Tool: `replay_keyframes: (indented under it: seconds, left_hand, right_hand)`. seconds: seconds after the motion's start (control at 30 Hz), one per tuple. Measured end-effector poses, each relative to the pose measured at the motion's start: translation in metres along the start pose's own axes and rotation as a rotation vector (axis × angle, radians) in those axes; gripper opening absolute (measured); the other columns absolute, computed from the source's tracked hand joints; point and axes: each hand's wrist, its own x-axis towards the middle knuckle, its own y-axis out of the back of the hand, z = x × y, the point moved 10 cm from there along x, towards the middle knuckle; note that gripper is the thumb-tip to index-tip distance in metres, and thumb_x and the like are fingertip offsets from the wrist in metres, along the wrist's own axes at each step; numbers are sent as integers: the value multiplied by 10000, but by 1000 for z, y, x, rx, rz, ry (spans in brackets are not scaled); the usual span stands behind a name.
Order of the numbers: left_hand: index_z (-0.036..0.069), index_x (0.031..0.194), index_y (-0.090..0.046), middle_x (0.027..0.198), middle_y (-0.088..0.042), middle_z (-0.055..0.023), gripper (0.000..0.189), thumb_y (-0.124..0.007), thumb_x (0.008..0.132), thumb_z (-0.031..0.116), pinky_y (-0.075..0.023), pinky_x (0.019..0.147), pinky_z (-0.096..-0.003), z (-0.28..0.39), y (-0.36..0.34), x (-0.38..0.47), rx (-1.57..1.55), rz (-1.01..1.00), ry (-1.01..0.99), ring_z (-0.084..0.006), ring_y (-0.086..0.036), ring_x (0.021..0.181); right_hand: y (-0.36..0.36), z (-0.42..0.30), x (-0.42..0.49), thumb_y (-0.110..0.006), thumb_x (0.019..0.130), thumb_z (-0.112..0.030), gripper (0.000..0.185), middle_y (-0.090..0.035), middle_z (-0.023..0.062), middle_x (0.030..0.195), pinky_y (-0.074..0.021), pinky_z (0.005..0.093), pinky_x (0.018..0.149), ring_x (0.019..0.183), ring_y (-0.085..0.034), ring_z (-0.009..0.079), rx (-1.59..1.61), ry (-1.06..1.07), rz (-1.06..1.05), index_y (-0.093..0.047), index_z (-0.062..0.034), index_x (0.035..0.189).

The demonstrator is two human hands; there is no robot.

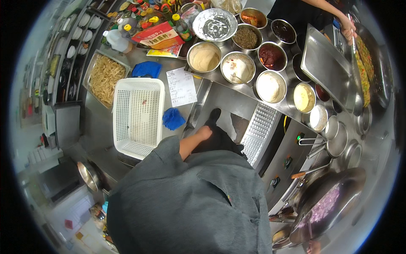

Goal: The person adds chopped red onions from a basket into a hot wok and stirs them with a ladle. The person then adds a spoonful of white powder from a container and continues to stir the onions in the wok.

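Note:
My left hand [205, 133] hangs in front of my dark trousers, its fingers curled in and nothing showing in them. To its left, a white perforated plastic basket [118, 114] stands on the steel counter with a small reddish scrap inside. Between basket and hand lies a crumpled blue cloth [173, 119]. A sheet of paper with writing [181, 87] lies beyond it. At the lower right, chopped purple onion [323, 204] fills part of a tilted-looking wok [352, 181]. Part of a hand [314, 247] shows at the bottom edge below this wok; whose it is cannot be told.
Steel bowls of powders and sauces [271, 86] line the counter ahead. Shredded pale food fills a tray [106, 77] at left. Bottles [180, 27] crowd the back. A co-worker's hand [348, 30] grips something by another wok [380, 73]. Strainers [337, 139] sit at right.

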Motion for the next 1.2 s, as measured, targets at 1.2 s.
replay_keyframes:
  seconds: [1.2]
  left_hand:
    - [54, 968, -723, 893, -736, -133, 355, -620, 893, 385, -556, 750, -398, 192, -29, -54, 378, -332, -479, -260, -720, 828]
  right_hand:
    - [-8, 48, 24, -587, 874, -219, 299, -704, 222, 1111, -554, 462, 872, 1040, -686, 370, -190, 74, 557, -733, -25, 1049]
